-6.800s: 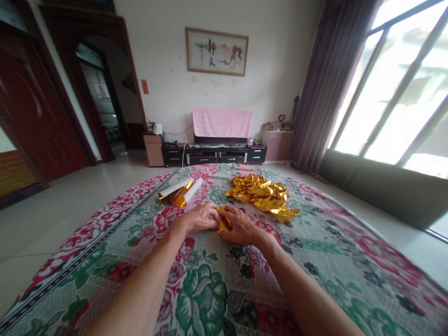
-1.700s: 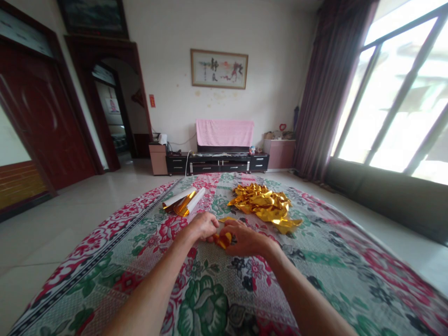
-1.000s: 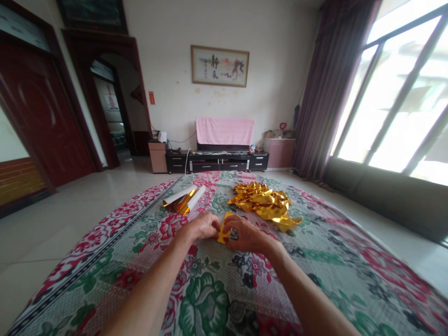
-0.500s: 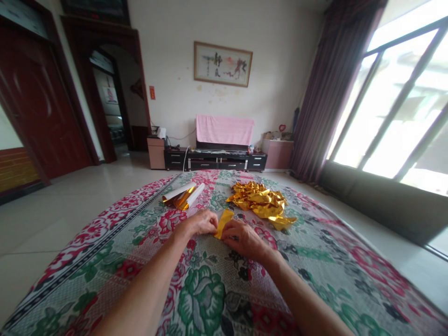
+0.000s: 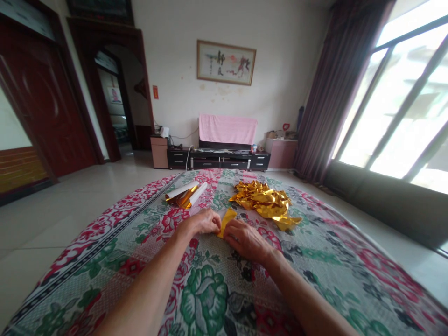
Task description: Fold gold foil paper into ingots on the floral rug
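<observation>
Between my hands is a narrow folded strip of gold foil paper (image 5: 228, 217), tilted a little to the right over the tablecloth. My left hand (image 5: 207, 221) pinches its left edge near the lower end, fingers closed. From the other side my right hand (image 5: 247, 239) grips the lower right edge with curled fingers. Part of the strip's lower end is hidden by the fingers. Beyond my right hand lies a heap of folded gold paper pieces (image 5: 266, 199). Past my left hand rest curled gold sheets with white backs (image 5: 187, 193).
A floral tablecloth (image 5: 205, 298) in red, green and grey covers the round table. Behind it stand a low black cabinet (image 5: 206, 163) and something draped with a pink cloth (image 5: 227, 128). A curtain (image 5: 322, 102) and windows are at the right, a dark red door (image 5: 42, 102) at the left.
The whole view has shifted slightly, so everything sits a little further right. Both hands still hold the gold paper strip, the right hand's fingers a bit further over its lower part.
</observation>
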{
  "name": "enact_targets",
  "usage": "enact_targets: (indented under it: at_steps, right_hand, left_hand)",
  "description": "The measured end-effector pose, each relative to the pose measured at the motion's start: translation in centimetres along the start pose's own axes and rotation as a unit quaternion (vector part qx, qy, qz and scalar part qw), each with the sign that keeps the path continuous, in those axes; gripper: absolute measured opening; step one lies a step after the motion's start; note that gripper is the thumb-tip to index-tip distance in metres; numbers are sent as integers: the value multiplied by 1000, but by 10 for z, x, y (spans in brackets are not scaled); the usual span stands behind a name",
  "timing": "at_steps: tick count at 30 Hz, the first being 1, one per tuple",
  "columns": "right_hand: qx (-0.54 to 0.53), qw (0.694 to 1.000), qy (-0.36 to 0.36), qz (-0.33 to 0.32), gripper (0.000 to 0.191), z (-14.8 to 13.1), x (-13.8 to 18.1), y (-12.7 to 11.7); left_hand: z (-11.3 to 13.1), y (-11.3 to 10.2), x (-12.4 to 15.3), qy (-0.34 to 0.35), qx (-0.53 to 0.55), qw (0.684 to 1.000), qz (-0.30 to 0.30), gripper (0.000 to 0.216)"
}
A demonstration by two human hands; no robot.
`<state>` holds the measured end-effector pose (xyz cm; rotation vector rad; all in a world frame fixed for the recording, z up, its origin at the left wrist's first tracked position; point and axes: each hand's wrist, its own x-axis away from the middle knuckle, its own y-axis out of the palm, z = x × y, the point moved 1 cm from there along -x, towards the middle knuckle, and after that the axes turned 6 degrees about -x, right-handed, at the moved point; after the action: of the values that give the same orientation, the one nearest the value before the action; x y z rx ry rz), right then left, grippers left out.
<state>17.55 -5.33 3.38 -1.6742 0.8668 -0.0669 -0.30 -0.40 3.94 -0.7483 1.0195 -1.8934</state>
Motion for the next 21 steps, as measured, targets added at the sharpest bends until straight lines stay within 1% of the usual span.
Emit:
enact_targets:
  at_steps: [6, 11, 15, 18, 21]
  right_hand:
    - [-37, 998, 28, 34, 16, 0, 0, 7]
    - [-48, 995, 59, 72, 17, 1, -3, 12]
    - [-76, 993, 44, 85, 15, 2, -4, 15]
    - [-82, 992, 33, 88, 24, 3, -3, 15]
    - [-84, 993, 11, 78, 21, 3, -3, 14]
  left_hand:
    - [-1, 0, -1, -4, -3, 1000, -11, 26]
    - [-1, 0, -1, -7, 2, 1000, -7, 26]
    - [-1, 1, -1, -10, 7, 1000, -10, 26]
    - [-1, 1, -2, -10, 11, 1000, -11, 27]
    - [-2, 1, -2, -4, 10, 1000, -11, 29]
